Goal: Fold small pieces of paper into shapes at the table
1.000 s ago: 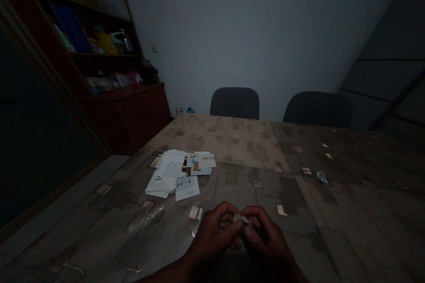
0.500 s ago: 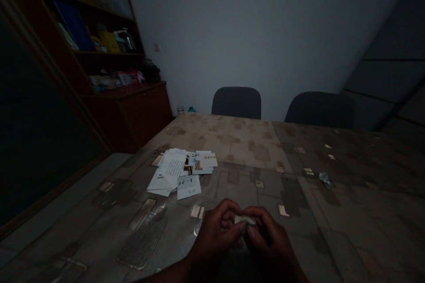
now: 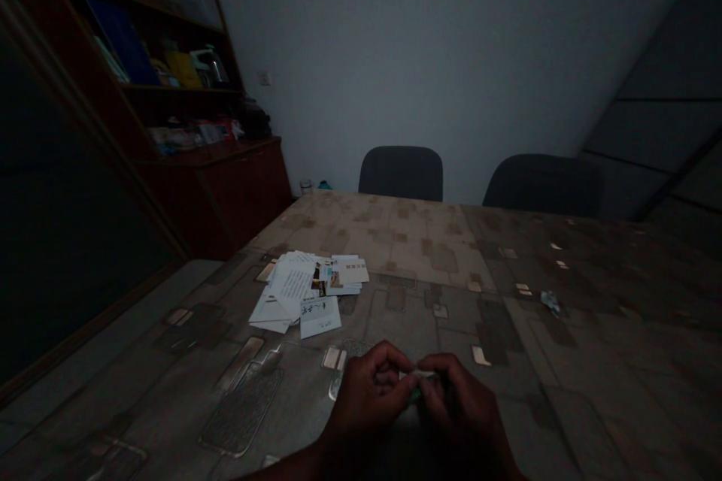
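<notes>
Close together over the near edge of the patterned table point(image 3: 304, 406), both my hands pinch one small whitish piece, perhaps paper point(image 3: 424, 373). My left hand point(image 3: 375, 387) has its thumb and forefinger closed on the left side of it. On the other side, my right hand point(image 3: 459, 394) grips with thumb and forefinger too. A bit of green shows under the thumbs; what it belongs to I cannot make out. Beyond my left hand lies a loose pile of cards and papers point(image 3: 293, 285), some printed and some handwritten.
A small crumpled silvery scrap point(image 3: 550, 302) lies on the table to the right. Two dark chairs point(image 3: 400, 173) stand at the far side. A reddish wooden cabinet point(image 3: 242, 188) with filled shelves is at the left. The room is dim.
My fingers have shifted slightly on the small piece, and my right thumb has tilted. Less of the white and more of the green shows now. The pile has not moved.
</notes>
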Demonstrator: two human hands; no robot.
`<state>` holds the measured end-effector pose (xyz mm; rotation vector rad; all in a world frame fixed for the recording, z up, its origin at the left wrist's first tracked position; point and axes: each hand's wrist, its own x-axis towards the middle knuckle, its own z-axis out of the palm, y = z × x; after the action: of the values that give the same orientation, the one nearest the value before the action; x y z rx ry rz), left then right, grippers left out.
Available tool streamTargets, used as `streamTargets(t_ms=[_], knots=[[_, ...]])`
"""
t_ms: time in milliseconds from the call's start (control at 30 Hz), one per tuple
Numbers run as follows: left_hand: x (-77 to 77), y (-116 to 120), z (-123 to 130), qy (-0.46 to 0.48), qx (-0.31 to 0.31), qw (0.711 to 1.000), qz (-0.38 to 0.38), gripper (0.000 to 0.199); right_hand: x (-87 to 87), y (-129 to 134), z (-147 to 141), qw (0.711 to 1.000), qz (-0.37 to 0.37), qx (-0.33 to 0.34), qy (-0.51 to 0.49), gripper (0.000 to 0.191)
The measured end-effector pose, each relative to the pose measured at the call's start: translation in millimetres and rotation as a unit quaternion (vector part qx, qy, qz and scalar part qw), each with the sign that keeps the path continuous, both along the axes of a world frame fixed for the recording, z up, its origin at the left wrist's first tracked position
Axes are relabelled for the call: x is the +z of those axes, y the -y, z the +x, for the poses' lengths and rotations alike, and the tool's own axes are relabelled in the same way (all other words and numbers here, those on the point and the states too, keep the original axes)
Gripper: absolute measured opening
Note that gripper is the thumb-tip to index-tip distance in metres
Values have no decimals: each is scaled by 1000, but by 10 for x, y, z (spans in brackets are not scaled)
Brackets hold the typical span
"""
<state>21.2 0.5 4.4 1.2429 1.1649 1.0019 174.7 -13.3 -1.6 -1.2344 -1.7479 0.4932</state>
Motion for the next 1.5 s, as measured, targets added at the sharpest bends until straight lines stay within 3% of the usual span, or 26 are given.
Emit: streamTargets(t_ms=[233, 500, 800, 1067, 1200, 1333, 1500], knots=[[-52, 28, 28, 24, 24, 999, 7, 13, -5, -41, 35, 997, 42, 12, 59, 7], [-18, 3, 38, -32, 15, 999, 26, 10, -87, -96, 32, 991, 101, 32, 80, 19], [-52, -28, 50, 130, -2, 991, -31, 22, 76, -31, 1, 999, -24, -17, 11, 5], [-55, -31, 52, 76, -3, 997, -3, 21, 32, -59, 22, 999, 24, 4, 38, 16], [-15, -58, 47, 80, 18, 996, -25, 27, 45, -77, 28, 993, -89, 47, -68, 23], [11, -84, 35, 119, 26, 992, -27, 36, 47, -97, 15, 950, -216, 74, -212, 37], [-19, -84, 27, 162, 28, 986, -29, 41, -26, -89, -43, 910, -257, 83, -314, 39]])
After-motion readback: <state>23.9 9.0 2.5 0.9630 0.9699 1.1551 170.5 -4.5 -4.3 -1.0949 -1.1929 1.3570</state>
